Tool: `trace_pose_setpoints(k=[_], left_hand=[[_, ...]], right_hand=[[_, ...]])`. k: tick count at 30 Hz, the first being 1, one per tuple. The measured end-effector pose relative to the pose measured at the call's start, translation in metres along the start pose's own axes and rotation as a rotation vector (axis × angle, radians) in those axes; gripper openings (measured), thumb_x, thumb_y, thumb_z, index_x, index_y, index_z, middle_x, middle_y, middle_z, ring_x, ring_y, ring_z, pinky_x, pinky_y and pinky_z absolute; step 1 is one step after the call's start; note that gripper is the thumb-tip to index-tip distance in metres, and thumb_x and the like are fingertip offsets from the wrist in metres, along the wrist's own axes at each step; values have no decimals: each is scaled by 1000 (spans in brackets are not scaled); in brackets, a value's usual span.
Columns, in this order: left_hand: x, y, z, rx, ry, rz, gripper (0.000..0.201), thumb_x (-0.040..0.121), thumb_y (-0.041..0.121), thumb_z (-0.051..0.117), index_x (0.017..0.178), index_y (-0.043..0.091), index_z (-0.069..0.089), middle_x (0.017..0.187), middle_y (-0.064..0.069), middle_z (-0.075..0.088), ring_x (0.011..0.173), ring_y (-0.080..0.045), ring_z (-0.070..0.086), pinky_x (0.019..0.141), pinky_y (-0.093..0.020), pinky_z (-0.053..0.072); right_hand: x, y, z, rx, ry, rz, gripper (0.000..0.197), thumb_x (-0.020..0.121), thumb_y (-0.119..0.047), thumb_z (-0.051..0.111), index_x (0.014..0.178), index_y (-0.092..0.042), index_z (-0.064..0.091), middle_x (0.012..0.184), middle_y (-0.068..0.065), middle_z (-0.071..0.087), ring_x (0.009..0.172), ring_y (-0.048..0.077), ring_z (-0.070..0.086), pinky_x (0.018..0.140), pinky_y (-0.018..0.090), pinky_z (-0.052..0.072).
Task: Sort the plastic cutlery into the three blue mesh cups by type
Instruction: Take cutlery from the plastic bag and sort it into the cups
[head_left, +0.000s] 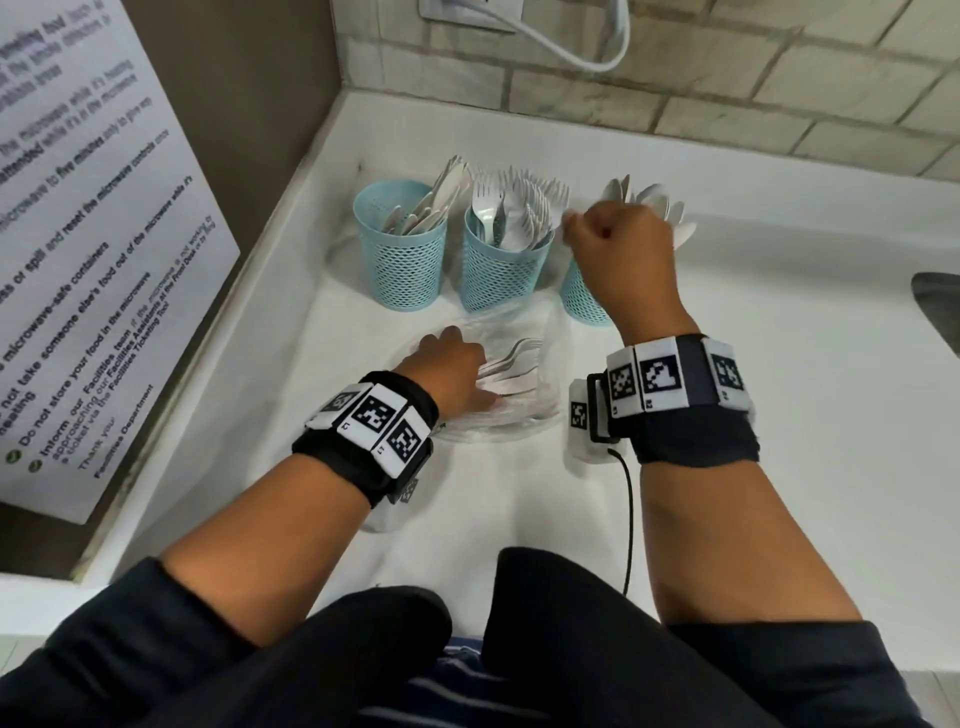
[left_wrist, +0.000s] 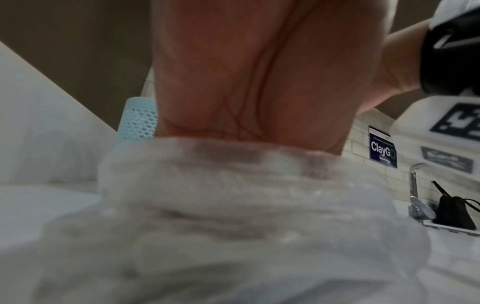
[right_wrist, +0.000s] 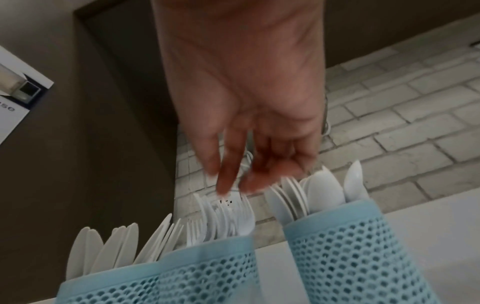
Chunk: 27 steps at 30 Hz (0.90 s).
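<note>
Three blue mesh cups stand in a row on the white counter. The left cup (head_left: 400, 260) (right_wrist: 109, 286) holds knives, the middle cup (head_left: 506, 275) (right_wrist: 207, 271) holds forks, and the right cup (head_left: 582, 301) (right_wrist: 350, 253) holds spoons. My right hand (head_left: 571, 228) (right_wrist: 228, 181) hovers with curled fingers at the tops of the forks in the middle cup; whether it pinches one is unclear. My left hand (head_left: 467, 374) (left_wrist: 246, 82) reaches into a clear plastic bag (head_left: 540, 410) (left_wrist: 233, 205) in front of the cups. Its fingers lie by several loose forks (head_left: 511, 356) and are veiled by the plastic.
A printed notice (head_left: 104, 260) leans on the brown wall at left. A tiled wall runs behind the cups, with a white cable (head_left: 571, 47). A sink (head_left: 935, 306) lies at the right edge, with a tap (left_wrist: 415, 185) and a black pouch (left_wrist: 454, 214).
</note>
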<state>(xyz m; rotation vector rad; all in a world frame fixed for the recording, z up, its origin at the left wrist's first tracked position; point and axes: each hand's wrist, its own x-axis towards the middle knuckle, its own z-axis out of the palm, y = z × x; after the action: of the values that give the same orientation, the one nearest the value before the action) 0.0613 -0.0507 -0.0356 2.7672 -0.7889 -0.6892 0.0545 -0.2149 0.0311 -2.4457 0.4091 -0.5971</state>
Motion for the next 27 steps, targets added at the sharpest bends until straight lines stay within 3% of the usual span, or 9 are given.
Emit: trace_pose_setpoints(k=[2, 3, 6, 10, 14, 16, 19, 22, 27], left_hand=[[0, 2, 0, 9, -7, 12, 53, 89, 42, 54, 134, 18, 44, 135, -14, 34, 124, -36, 36, 104, -40, 35], [0, 3, -1, 16, -9, 20, 52, 89, 42, 54, 135, 20, 44, 136, -14, 34, 124, -36, 36, 104, -39, 34], [-1, 4, -1, 27, -13, 25, 50, 87, 46, 54, 132, 22, 47, 134, -14, 36, 123, -38, 38, 103, -39, 34], [-1, 7, 0, 43, -28, 11, 54, 87, 47, 54, 133, 19, 44, 136, -14, 34, 124, -39, 35, 103, -41, 33], [0, 6, 1, 40, -18, 2, 53, 87, 38, 56, 133, 15, 42, 132, -14, 36, 123, -37, 35, 100, -42, 35], [0, 6, 1, 54, -17, 12, 50, 88, 36, 55, 130, 14, 42, 131, -14, 37, 121, -36, 36, 98, -42, 37], [0, 6, 2, 84, -6, 31, 47, 89, 34, 54, 129, 12, 42, 130, -14, 37, 121, -36, 37, 97, -42, 37], [2, 5, 3, 104, 10, 54, 47, 90, 34, 53, 130, 11, 43, 131, -15, 40, 121, -35, 39, 97, -39, 36], [2, 1, 1, 83, 45, 75, 40, 92, 32, 51, 124, 9, 48, 126, -16, 46, 117, -34, 46, 95, -37, 38]], right_hand=[[-5, 2, -3, -203, -336, 37, 32, 92, -28, 51, 76, -5, 67, 72, 10, 59, 80, 24, 55, 61, 27, 35], [-8, 3, -3, -305, -463, 42, 32, 93, -30, 50, 87, -4, 68, 84, 11, 62, 91, 26, 58, 69, 27, 39], [-18, -1, -2, -365, -612, 93, 37, 93, -32, 52, 115, -5, 65, 122, 12, 61, 114, 27, 54, 96, 32, 41], [-28, -1, -2, -369, -699, 114, 42, 92, -30, 54, 131, -14, 53, 142, 6, 45, 126, 22, 45, 108, 33, 33], [-33, 2, 3, -333, -810, 166, 49, 93, -23, 55, 139, -15, 42, 145, 6, 39, 116, 16, 44, 112, 36, 32], [-33, 5, 6, -325, -818, 179, 50, 91, -17, 58, 138, -12, 42, 143, 8, 42, 111, 16, 44, 110, 38, 34], [-33, 6, 7, -342, -800, 191, 44, 89, -12, 59, 131, -5, 48, 136, 12, 47, 122, 28, 49, 105, 39, 40], [-32, 6, 7, -379, -776, 181, 38, 89, -6, 56, 125, 3, 52, 132, 16, 48, 117, 31, 52, 100, 40, 45], [-28, 13, 8, -351, -704, 171, 41, 87, 3, 45, 127, -1, 52, 134, 13, 48, 119, 30, 50, 99, 36, 45]])
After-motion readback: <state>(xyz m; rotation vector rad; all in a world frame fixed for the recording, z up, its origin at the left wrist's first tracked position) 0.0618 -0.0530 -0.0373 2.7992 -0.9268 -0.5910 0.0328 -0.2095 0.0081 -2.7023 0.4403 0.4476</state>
